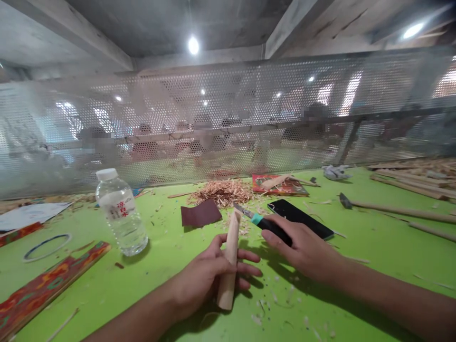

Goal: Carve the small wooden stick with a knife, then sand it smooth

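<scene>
My left hand (213, 273) grips a pale wooden stick (232, 242) with the thumb across its near side and the fingers behind it. The stick slants upward, its far end narrowed. In my right hand (299, 244) is a utility knife (272, 228) with a black handle and a teal collar. Its blade points left, close to the stick's far end; I cannot tell whether they touch. Beyond them lie a brown sheet of sandpaper (201, 213) and a heap of wood shavings (226, 191). A black phone (301, 218) lies behind my right hand.
A water bottle (123, 213) stands at left, near a white ring (47, 247) and a red patterned board (53, 289). At right lie long-handled tools (399, 209), wooden strips (413, 183) and crumpled paper (337, 172). A perforated metal screen (228, 128) borders the green table's far side.
</scene>
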Demonstrator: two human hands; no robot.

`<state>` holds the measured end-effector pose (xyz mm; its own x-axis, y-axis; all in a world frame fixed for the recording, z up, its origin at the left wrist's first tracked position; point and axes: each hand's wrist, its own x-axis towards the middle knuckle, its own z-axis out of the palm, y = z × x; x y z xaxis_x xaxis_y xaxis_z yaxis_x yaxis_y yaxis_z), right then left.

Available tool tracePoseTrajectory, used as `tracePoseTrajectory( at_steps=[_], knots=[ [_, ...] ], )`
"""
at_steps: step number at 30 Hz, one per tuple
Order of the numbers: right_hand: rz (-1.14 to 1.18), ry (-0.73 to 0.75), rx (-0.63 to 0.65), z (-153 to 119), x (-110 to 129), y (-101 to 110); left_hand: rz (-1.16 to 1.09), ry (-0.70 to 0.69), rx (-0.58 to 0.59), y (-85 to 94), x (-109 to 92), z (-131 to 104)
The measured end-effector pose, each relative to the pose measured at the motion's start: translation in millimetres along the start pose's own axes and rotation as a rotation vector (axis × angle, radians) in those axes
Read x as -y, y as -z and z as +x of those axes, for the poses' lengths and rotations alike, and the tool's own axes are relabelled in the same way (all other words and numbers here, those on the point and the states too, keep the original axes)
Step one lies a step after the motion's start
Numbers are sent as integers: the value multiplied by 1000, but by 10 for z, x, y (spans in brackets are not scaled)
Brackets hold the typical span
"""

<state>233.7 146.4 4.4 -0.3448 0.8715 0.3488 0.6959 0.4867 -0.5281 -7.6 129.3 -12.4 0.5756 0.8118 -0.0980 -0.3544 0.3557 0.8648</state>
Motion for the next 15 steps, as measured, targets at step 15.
tracePoseTrajectory(
  at_steps=[15],
  knots=[
    [-35,119,172,-25,-13,-13,44,3,61,52,18,-21]
  ],
)
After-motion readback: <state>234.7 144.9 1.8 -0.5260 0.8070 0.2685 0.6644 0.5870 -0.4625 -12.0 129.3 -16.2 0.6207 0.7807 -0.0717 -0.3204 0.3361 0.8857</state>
